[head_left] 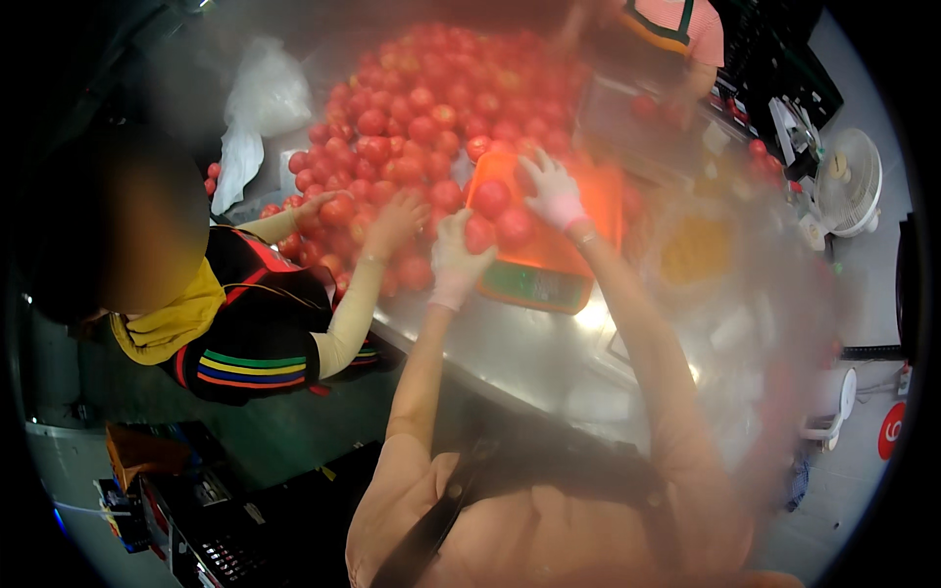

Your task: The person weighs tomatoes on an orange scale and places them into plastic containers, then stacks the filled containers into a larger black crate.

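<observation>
A large heap of red tomatoes (pixel 431 98) covers the far part of a steel table (pixel 529 353). An orange weighing scale (pixel 549 260) stands at the heap's near edge with a few tomatoes on it. My left hand (pixel 457 257), in a pale glove, grips one tomato (pixel 479 233) at the scale's left side. My right hand (pixel 551 192), also gloved, rests with spread fingers over the tomatoes on the scale, touching one (pixel 514 225). Whether it grips any I cannot tell.
A person on the left, in a dark apron with coloured stripes, has both hands (pixel 397 218) in the tomatoes. Another person (pixel 676 24) stands at the far side. A white plastic bag (pixel 257 98) lies far left. A small white fan (pixel 849 181) stands at right. Dark crates (pixel 235 529) sit below left.
</observation>
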Motion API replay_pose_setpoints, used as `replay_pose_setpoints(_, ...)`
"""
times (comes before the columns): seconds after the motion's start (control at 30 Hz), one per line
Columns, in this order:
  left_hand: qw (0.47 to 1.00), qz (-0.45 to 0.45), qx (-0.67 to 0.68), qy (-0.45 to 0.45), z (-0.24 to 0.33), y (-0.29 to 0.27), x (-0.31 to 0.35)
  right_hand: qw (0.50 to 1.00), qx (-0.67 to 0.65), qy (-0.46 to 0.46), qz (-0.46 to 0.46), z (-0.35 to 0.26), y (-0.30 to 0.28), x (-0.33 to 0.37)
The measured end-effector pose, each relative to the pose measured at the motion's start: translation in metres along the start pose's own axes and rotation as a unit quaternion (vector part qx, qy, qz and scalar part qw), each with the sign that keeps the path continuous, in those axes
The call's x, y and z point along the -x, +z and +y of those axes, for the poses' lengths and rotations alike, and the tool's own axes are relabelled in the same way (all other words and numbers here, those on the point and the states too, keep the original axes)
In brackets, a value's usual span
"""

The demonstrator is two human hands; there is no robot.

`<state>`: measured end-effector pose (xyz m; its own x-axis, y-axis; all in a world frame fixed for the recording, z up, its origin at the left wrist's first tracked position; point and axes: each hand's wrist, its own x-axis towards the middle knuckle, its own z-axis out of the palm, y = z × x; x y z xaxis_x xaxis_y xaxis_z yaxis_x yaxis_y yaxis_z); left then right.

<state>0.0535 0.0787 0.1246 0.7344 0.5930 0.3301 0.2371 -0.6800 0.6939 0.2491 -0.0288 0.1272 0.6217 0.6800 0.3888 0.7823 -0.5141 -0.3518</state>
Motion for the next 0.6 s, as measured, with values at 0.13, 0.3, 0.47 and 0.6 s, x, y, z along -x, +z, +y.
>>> replay_pose_setpoints(0.13, 0.998, -0.025, -0.05, 0.037, -0.002, 0.008, -0.008, 0.996, -0.054, -0.015, -0.065, 0.013, 0.007, -0.011)
replay_pose_setpoints(0.3, 0.996, 0.01, 0.059, 0.063, 0.005, -0.007, -0.002, 0.943, -0.275, 0.11, 0.151, 0.019, -0.023, 0.04)
replay_pose_setpoints(0.47, 0.952, 0.126, 0.254, -0.117, -0.031, -0.028, 0.058, 0.901, -0.38, 0.146, -0.152, -0.022, -0.097, 0.162)
replay_pose_setpoints(0.6, 0.944, 0.128, 0.25, -0.17, -0.05, -0.027, 0.098, 0.614, -0.626, 0.36, -0.32, -0.044, -0.084, 0.225)
